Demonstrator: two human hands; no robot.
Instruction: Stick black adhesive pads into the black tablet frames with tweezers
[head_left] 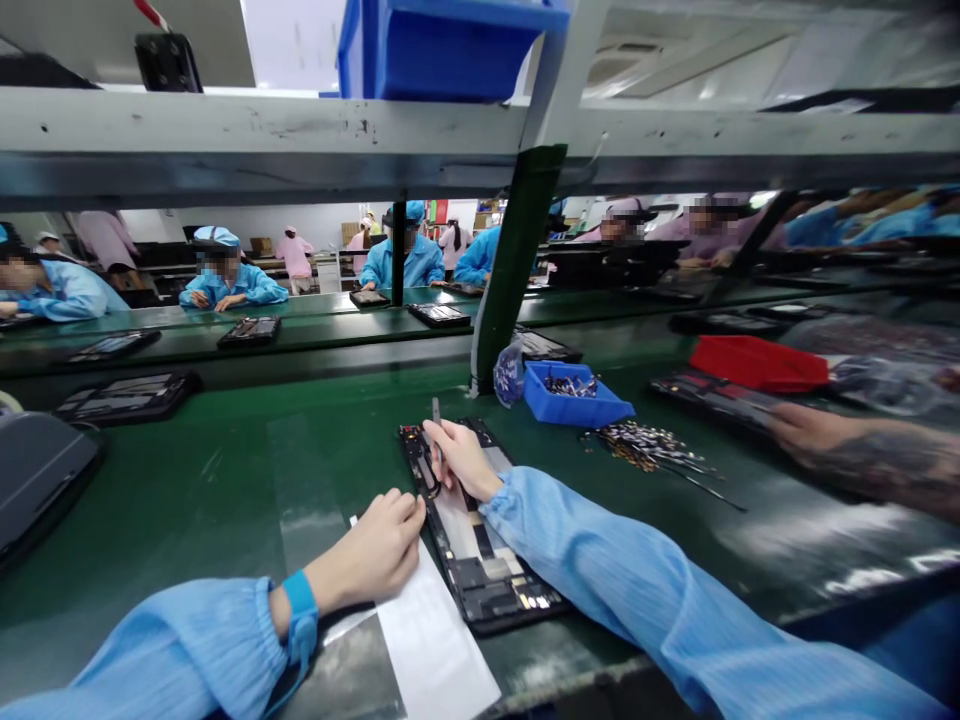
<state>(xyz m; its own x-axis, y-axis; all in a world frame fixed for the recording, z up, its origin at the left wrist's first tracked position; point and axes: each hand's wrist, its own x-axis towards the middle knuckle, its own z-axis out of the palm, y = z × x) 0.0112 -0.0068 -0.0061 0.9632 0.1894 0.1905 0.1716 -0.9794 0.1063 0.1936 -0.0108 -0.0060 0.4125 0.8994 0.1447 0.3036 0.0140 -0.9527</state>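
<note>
An opened tablet [487, 588], its inner parts showing, lies tilted on the green bench in front of me. Over its upper part, my right hand [463, 455] pinches slim grey tweezers [436, 408]; the tips are hidden by the fingers. My left hand [375, 545] rests at the tablet's left edge with its fingers curled together. Whether anything is between those fingers is hidden. Beneath that hand, a white sheet of paper [442, 650] runs along the tablet's side. A blue wrist strap [301, 605] circles my left wrist.
Right of the tablet are a blue bin [574, 408] of small parts and a pile of thin cables [652, 445]. A co-worker's hand [814, 430] touches another tablet [712, 397] near a red tray [757, 363]. A green post [510, 270] rises behind; a grey device [41, 480] stands left.
</note>
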